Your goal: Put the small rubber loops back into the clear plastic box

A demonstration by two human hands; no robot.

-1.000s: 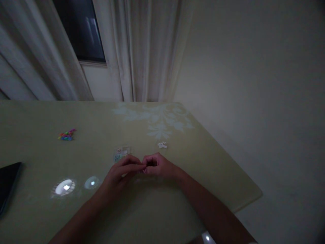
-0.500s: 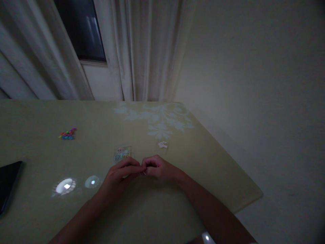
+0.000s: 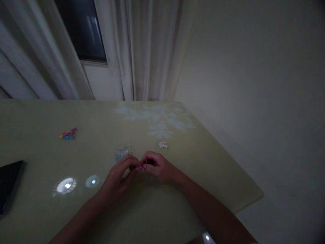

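Note:
A small pinkish, looped thing (image 3: pixel 139 167) lies between the fingertips of both hands, too small and dim for its kind to be told. My left hand (image 3: pixel 118 175) pinches it from the left, thumb below and fingers bent over. From the right, my right hand (image 3: pixel 159 166) grips it with thumb and curled forefinger. Just beyond my left fingers is a clear packet (image 3: pixel 123 151) with small coloured rings inside, partly covered by the hand. A small clear bag (image 3: pixel 163 145) with white pieces lies behind my right hand.
A heap of small bright coloured pieces (image 3: pixel 68 134) lies at the table's left. A dark flat device (image 3: pixel 9 184) rests at the left edge. The pale table (image 3: pixel 203 162) ends at a slanted right edge beside the wall; curtains (image 3: pixel 152 51) hang behind.
The fingers of both hands have bent and lifted slightly, and more of the pinkish thing shows between them. The things on the table have stayed in place.

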